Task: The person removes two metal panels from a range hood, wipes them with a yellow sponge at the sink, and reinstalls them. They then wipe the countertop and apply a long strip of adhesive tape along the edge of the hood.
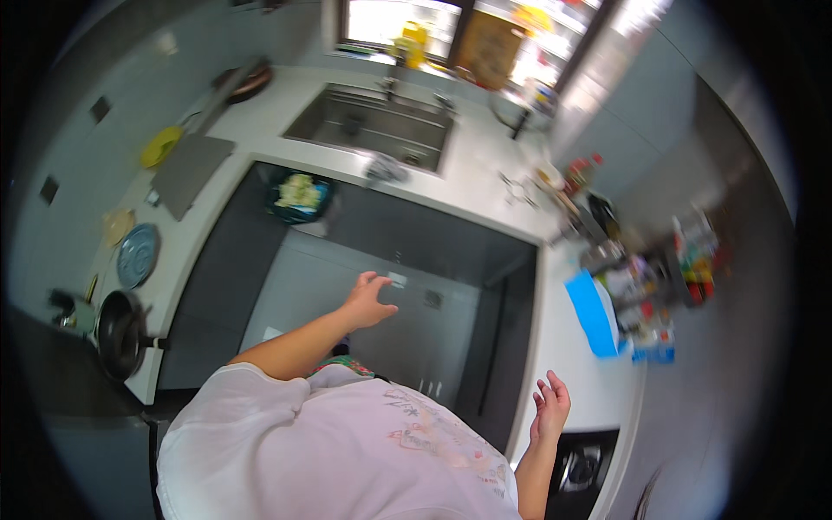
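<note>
My left hand (372,302) hangs over the grey tiled floor (403,331), its fingers apart and nothing in them. On the right, my right hand (550,406) is raised beside the white countertop (556,338), fingers loosely spread and holding nothing. A gas hob (582,463) with a black top lies just beyond that wrist. A bright blue sheet-like thing (590,315) stands on the counter above my right hand. Across the floor is a bin lined with a dark bag (276,205), with pale green vegetable scraps (300,192) on top.
A steel sink (390,123) is set in the far counter, with a grey cloth (385,169) at its front edge. Along the left counter are a grey board (195,169), a blue plate (138,255) and a black frying pan (119,335). Several bottles and packets (640,279) crowd the right counter, blurred.
</note>
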Available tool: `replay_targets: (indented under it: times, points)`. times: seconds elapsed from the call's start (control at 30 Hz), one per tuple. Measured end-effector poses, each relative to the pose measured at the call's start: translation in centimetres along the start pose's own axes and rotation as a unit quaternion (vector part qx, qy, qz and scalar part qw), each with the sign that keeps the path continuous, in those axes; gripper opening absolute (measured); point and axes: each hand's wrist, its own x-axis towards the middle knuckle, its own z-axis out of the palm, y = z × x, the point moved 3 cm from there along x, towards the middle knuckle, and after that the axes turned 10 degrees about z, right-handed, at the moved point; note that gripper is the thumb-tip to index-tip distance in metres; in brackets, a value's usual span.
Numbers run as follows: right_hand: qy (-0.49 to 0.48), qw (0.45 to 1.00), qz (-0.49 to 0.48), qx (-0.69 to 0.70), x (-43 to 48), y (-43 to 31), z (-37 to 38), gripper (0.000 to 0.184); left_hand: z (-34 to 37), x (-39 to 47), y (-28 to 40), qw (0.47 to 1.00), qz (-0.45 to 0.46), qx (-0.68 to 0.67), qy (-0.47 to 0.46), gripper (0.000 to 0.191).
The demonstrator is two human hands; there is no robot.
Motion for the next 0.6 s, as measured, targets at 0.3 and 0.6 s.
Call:
replay_targets:
  times: [0.3,0.6]
  points:
    - [-0.215,0.969,0.014,-0.123,8.8,-2.6,35.3,0.034,-23.1,2.9,-16.5,0.951,-0.16,-0.055,0.259,0.06]
    - [-0.339,0.905,0.047,-0.253,18.5,-4.8,55.8,0.029,-32.9,3.4,-23.4,0.817,-0.258,-0.2,0.475,0.057]
